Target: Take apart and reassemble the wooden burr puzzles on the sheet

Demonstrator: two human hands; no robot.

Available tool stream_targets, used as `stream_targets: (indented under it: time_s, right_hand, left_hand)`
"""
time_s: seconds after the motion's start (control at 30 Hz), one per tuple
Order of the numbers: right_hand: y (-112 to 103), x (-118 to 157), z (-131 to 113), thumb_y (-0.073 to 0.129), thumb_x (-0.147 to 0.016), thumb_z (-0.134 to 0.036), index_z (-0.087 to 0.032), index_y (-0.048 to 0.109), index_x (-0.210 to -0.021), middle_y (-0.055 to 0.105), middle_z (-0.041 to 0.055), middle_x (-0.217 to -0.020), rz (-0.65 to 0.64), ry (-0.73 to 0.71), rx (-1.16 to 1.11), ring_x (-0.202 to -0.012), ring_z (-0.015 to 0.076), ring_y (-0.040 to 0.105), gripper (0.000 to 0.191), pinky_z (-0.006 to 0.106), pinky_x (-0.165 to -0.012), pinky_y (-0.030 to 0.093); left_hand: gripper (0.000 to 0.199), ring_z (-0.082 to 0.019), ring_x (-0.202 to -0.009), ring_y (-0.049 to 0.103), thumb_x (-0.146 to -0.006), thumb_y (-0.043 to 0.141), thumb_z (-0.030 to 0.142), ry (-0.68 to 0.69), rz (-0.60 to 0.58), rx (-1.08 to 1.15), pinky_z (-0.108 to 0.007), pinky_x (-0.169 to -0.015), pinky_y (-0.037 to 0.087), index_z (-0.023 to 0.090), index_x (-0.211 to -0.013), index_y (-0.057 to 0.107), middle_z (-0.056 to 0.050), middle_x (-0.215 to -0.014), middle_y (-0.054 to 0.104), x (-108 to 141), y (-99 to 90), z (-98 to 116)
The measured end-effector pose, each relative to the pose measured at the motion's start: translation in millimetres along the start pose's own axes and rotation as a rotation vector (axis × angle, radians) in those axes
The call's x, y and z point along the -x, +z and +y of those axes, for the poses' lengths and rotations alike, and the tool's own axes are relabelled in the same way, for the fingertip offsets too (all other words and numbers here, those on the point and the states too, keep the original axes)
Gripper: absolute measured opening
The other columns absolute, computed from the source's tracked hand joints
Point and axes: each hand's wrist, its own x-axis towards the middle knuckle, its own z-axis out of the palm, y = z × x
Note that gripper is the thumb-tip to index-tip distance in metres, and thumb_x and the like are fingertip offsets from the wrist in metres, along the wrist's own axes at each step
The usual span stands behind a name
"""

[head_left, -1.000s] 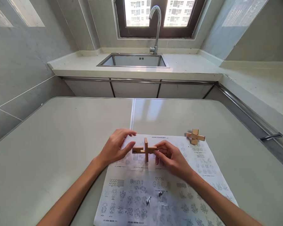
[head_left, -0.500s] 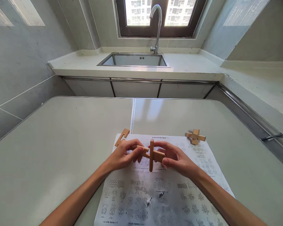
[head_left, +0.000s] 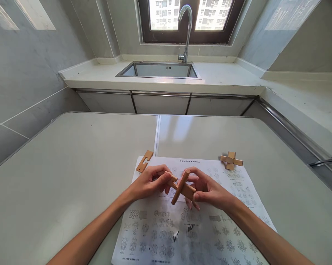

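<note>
Between my hands, over the printed sheet (head_left: 143, 228), is a wooden puzzle assembly: a flat notched piece (head_left: 188, 191) with a wooden bar (head_left: 180, 187) crossing it at a slant. My left hand (head_left: 154, 180) pinches the slotted left end between thumb and fingers. My right hand (head_left: 207, 187) grips the right end, its thumb on the near edge and its lower fingers hanging below. Beyond my left hand a loose notched wooden piece (head_left: 145, 161) lies across the sheet's upper left corner. At the upper right corner sits a cross-shaped wooden puzzle (head_left: 231, 161).
The sheet lies on a pale table (head_left: 72, 176) with a seam down its middle; dark torn-looking spots mark the paper. Past the table's far edge are a counter (head_left: 223, 73), a sink (head_left: 160, 70) and a tall faucet (head_left: 188, 33) beneath a window. A metal rail runs along the right.
The crossing bar has gone from upright to slanting, its top leaning right, as the assembly tilted in my hands. Both hands keep their grip. The view has shifted slightly.
</note>
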Motion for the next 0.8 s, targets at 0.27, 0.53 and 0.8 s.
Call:
stream_targets:
  time_s: [0.27, 0.53, 0.8]
  right_hand:
    - [2.1, 2.2, -3.2, 0.074, -0.098, -0.051, -0.028, 0.042, -0.120, 0.082, 0.0074, -0.107, 0.039, 0.063, 0.028, -0.051, 0.0127, 0.074, 0.045, 0.020, -0.047, 0.055]
    - [0.9, 5.3, 1.4, 0.069, -0.100, -0.057, -0.028, 0.040, -0.108, 0.084, 0.0045, -0.092, 0.121, 0.085, 0.060, -0.033, 0.0091, 0.061, 0.042, 0.020, -0.040, 0.047]
    - [1.5, 6.1, 2.0, 0.067, -0.101, -0.058, -0.025, 0.047, -0.115, 0.083, 0.0046, -0.084, 0.193, 0.086, 0.064, -0.035, 0.0094, 0.058, 0.041, 0.024, -0.045, 0.051]
  left_hand:
    - [0.044, -0.013, -0.060, 0.059, -0.106, 0.054, 0.057, -0.020, -0.001, 0.017, -0.025, -0.058, 0.039, 0.015, -0.093, 0.062, -0.001, -0.066, 0.066, -0.1, 0.7, -1.0]
    - [0.042, -0.014, -0.063, 0.059, -0.107, 0.053, 0.055, -0.043, 0.010, -0.004, -0.026, -0.059, 0.039, 0.015, -0.096, 0.063, -0.002, -0.068, 0.069, 0.2, -0.2, -3.5]
    - [0.046, -0.014, -0.061, 0.057, -0.105, 0.052, 0.060, -0.044, 0.034, 0.008, -0.026, -0.060, 0.040, 0.016, -0.094, 0.062, -0.001, -0.067, 0.067, -1.6, 0.3, -1.0]
